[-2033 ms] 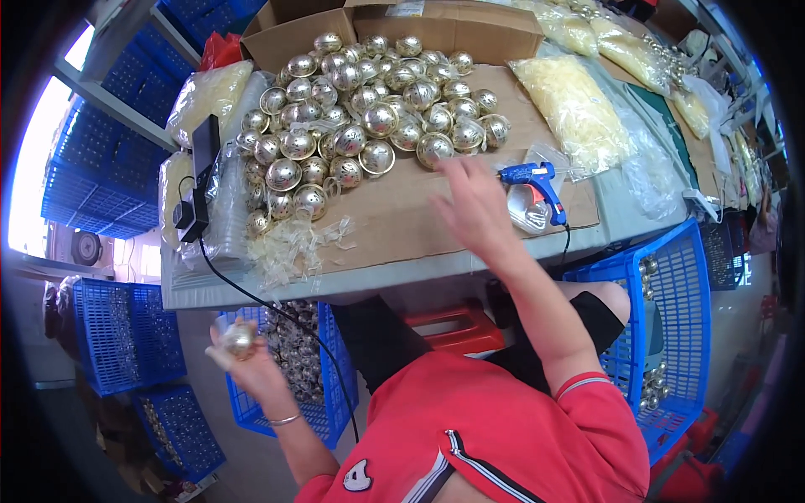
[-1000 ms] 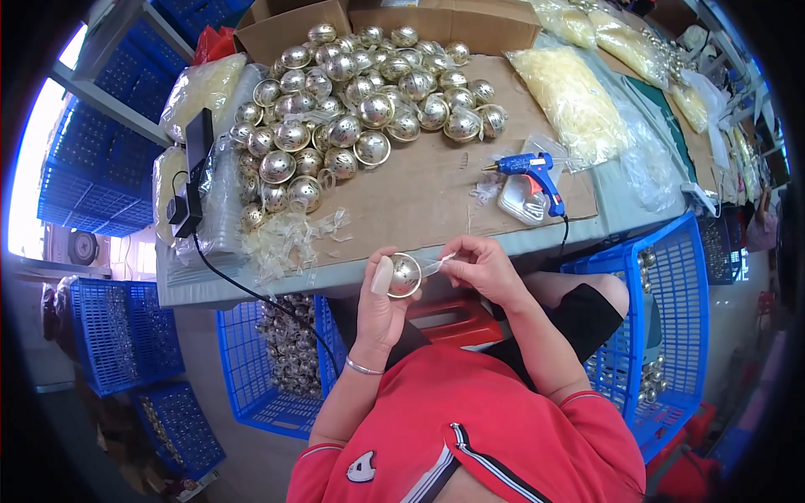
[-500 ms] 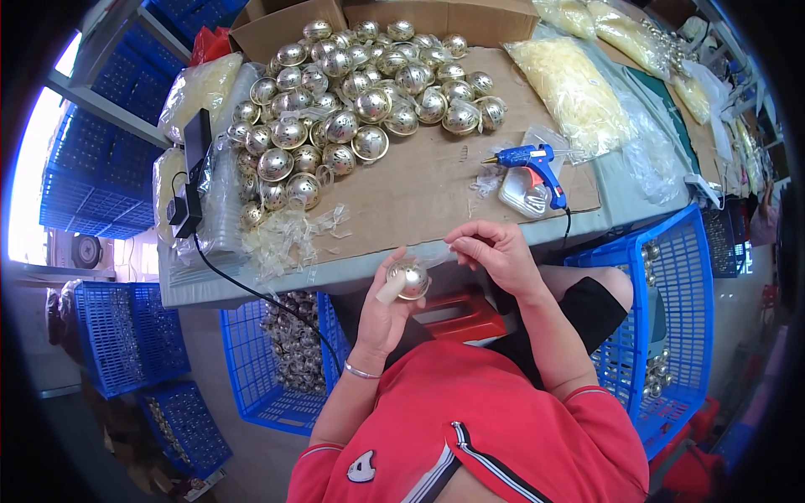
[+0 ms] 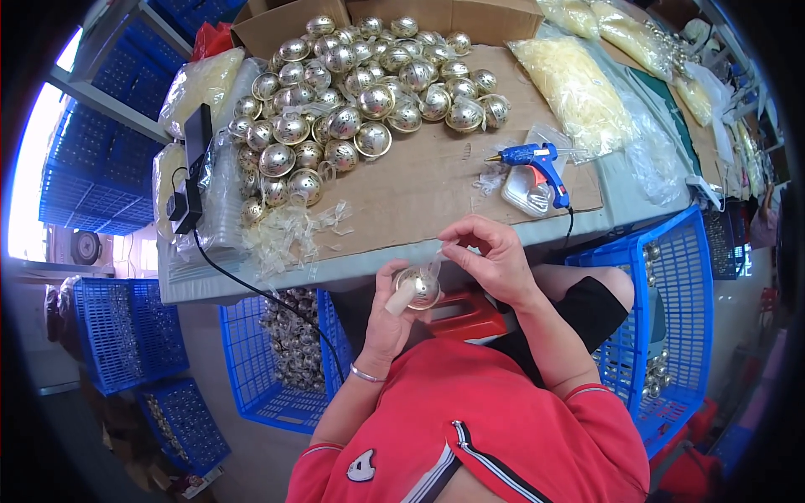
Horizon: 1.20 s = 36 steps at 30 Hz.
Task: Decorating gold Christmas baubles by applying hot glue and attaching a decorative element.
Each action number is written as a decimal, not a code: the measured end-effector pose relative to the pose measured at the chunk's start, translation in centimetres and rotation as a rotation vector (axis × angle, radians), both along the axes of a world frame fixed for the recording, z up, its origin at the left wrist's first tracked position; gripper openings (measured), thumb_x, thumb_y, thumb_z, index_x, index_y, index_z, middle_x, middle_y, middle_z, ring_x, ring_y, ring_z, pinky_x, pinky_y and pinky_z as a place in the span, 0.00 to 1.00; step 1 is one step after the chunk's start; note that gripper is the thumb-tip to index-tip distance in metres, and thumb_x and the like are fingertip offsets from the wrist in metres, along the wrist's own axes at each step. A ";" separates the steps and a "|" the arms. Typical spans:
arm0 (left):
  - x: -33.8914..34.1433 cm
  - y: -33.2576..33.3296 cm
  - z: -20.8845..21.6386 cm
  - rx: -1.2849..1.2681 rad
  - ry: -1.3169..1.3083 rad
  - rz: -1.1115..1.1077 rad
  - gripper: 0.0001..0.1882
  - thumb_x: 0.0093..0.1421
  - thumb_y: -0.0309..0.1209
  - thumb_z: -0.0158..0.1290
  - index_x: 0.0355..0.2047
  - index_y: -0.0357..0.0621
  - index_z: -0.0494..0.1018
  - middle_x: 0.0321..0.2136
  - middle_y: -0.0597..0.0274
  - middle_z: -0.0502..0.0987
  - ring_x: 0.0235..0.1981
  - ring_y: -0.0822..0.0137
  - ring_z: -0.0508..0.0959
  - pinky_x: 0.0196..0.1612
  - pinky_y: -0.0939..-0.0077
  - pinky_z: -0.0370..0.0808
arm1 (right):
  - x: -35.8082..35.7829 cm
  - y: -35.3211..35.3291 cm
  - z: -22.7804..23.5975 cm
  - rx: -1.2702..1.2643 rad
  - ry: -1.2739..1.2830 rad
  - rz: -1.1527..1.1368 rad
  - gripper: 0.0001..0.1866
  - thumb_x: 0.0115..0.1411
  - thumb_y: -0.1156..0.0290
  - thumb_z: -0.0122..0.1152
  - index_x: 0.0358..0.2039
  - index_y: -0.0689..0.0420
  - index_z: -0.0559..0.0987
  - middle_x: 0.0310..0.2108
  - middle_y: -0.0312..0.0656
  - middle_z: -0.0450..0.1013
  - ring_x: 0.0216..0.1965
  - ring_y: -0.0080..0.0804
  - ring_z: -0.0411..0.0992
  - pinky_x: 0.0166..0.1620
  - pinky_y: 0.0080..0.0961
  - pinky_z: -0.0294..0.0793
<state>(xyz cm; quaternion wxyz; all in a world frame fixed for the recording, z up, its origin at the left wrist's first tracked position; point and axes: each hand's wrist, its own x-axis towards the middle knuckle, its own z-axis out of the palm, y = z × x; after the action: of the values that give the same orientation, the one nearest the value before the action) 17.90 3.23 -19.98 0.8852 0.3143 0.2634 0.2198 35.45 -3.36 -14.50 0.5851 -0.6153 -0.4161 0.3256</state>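
My left hand [image 4: 387, 314] is closed round a shiny gold ball [image 4: 426, 289] with small cut-out marks, held just off the table's front edge. A pale, translucent strip lies across the ball near my thumb. My right hand [image 4: 489, 258] pinches the end of a thin clear ribbon [image 4: 435, 261] that runs up from the ball. Beyond my hands, a heap of similar gold balls [image 4: 375, 102] covers the back left of a cardboard sheet [image 4: 402, 194]. Loose clear ribbons [image 4: 295, 239] lie at the heap's near left side.
A blue glue gun [image 4: 537, 161] rests by a clear plastic tray [image 4: 526, 197] at the right. Bags of pale strips [image 4: 573, 94] lie behind it. A black power strip [image 4: 191, 180] trails its cord over the left edge. Blue crates [image 4: 700, 293] stand on both sides of me.
The ball has moved slightly right and down in my left hand. My right hand has come a little left, nearer to it, with the ribbon now rising more steeply.
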 end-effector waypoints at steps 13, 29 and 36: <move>1.4 0.6 2.2 0.105 0.067 -0.036 0.34 0.64 0.29 0.41 0.67 0.56 0.39 0.49 0.59 0.66 0.39 0.70 0.71 0.36 0.76 0.72 | -2.8 -1.6 -0.9 0.091 0.120 0.004 0.05 0.54 0.84 0.57 0.32 0.63 0.75 0.30 0.40 0.73 0.29 0.20 0.72 0.34 0.16 0.71; 3.2 -0.7 0.3 0.106 0.083 0.124 0.43 0.56 0.24 0.54 0.66 0.53 0.43 0.42 0.60 0.71 0.38 0.70 0.75 0.38 0.76 0.75 | -3.6 -1.9 -3.0 0.110 -0.243 -0.204 0.09 0.51 0.83 0.59 0.34 0.62 0.73 0.27 0.42 0.74 0.28 0.25 0.75 0.32 0.19 0.73; 1.8 1.0 0.4 0.182 0.055 0.206 0.45 0.54 0.22 0.55 0.66 0.63 0.44 0.39 0.58 0.72 0.26 0.73 0.75 0.17 0.88 0.68 | 8.4 -3.9 -1.8 -0.120 -0.756 -0.826 0.14 0.54 0.72 0.59 0.41 0.63 0.72 0.36 0.47 0.72 0.34 0.35 0.72 0.39 0.28 0.70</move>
<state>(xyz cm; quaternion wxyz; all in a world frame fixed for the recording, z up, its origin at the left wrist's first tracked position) 19.68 4.24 -19.53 0.8181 0.3706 0.2976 0.3239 43.89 -7.31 -16.26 0.4379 -0.8332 -0.3021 -0.1507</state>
